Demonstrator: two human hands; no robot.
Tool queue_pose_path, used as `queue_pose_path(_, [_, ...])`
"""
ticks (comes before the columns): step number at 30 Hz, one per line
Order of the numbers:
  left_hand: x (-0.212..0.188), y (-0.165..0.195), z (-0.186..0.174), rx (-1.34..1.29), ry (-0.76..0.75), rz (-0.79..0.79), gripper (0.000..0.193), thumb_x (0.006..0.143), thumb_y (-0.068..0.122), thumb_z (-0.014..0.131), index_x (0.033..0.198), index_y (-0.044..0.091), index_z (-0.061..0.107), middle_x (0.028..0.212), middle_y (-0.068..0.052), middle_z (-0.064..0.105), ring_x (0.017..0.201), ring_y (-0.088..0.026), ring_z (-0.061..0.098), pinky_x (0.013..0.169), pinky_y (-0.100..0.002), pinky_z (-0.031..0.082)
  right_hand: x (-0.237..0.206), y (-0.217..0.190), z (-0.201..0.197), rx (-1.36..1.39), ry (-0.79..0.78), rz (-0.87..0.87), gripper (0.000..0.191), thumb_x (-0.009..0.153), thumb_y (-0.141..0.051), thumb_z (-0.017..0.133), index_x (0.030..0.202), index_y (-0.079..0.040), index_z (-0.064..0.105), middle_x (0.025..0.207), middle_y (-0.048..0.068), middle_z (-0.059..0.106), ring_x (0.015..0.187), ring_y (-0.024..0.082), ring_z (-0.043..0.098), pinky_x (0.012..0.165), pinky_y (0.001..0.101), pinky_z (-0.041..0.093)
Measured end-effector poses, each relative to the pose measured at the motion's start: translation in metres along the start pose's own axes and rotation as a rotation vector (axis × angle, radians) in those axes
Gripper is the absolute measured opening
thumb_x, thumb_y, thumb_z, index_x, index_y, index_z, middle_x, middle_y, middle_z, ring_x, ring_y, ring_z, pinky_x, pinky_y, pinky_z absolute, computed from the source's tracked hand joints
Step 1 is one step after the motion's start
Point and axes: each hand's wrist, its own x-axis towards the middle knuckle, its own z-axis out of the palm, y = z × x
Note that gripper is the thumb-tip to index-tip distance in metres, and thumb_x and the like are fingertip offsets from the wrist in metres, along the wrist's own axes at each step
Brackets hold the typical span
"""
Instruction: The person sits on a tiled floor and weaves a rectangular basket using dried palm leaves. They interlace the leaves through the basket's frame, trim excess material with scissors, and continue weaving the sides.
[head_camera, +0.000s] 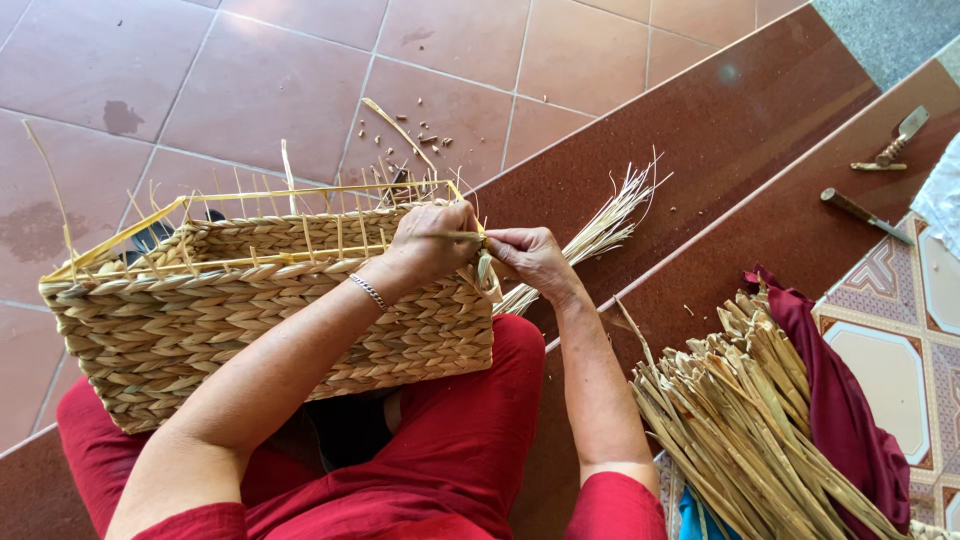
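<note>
A rectangular woven straw basket (200, 310) rests on my lap, over red trousers, with a yellow frame of thin upright stakes along its rim. My left hand (432, 240), with a bracelet on the wrist, reaches across the basket and pinches a straw strand (462, 236) at the top right corner. My right hand (535, 258) meets it at the same corner and grips the same strand. A sheaf of loose pale straw ends (600, 232) fans out to the right behind my right hand.
A thick bundle of dried straw strips (740, 420) lies on a dark red cloth (850, 420) at my right. A knife (862, 214) and a small metal tool (893, 146) lie on the brown step. Straw scraps (420, 135) litter the tiled floor.
</note>
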Motion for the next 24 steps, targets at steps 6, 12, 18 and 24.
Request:
queue_pose_path(6, [0.005, 0.009, 0.003, 0.080, -0.038, -0.017, 0.030, 0.087, 0.032, 0.074, 0.091, 0.006, 0.059, 0.075, -0.018, 0.068, 0.077, -0.037, 0.068, 0.069, -0.049, 0.052, -0.003, -0.004, -0.002, 0.426, -0.175, 0.133, 0.028, 0.100, -0.007, 0.066, 0.126, 0.004, 0.070, 0.108, 0.011, 0.077, 0.093, 0.014, 0.072, 0.086, 0.0276, 0.060])
queue_pose_path(12, [0.002, 0.003, 0.009, 0.095, 0.064, 0.013, 0.034, 0.087, 0.032, 0.075, 0.094, 0.004, 0.058, 0.072, -0.019, 0.066, 0.072, -0.039, 0.068, 0.067, -0.051, 0.051, 0.010, 0.000, 0.004, 0.432, -0.155, 0.106, 0.023, 0.100, -0.008, 0.066, 0.117, 0.007, 0.071, 0.104, 0.011, 0.077, 0.091, 0.015, 0.074, 0.084, 0.0282, 0.061])
queue_pose_path(18, [0.002, 0.005, -0.011, -0.184, -0.105, -0.051, 0.027, 0.085, 0.031, 0.074, 0.094, 0.006, 0.067, 0.076, -0.013, 0.072, 0.073, -0.029, 0.072, 0.068, -0.042, 0.055, 0.013, -0.004, 0.006, 0.338, -0.104, 0.028, 0.015, 0.098, -0.009, 0.069, 0.104, 0.004, 0.074, 0.091, 0.010, 0.077, 0.077, 0.011, 0.072, 0.070, 0.0246, 0.060])
queue_pose_path(24, [-0.009, -0.008, -0.034, -0.508, -0.220, -0.087, 0.036, 0.087, 0.030, 0.064, 0.114, 0.007, 0.067, 0.091, -0.010, 0.076, 0.084, -0.019, 0.073, 0.076, -0.034, 0.058, 0.002, 0.005, 0.044, -0.080, 0.430, -0.299, 0.011, 0.095, -0.008, 0.069, 0.093, 0.001, 0.075, 0.075, 0.005, 0.072, 0.061, 0.008, 0.064, 0.050, 0.0221, 0.051])
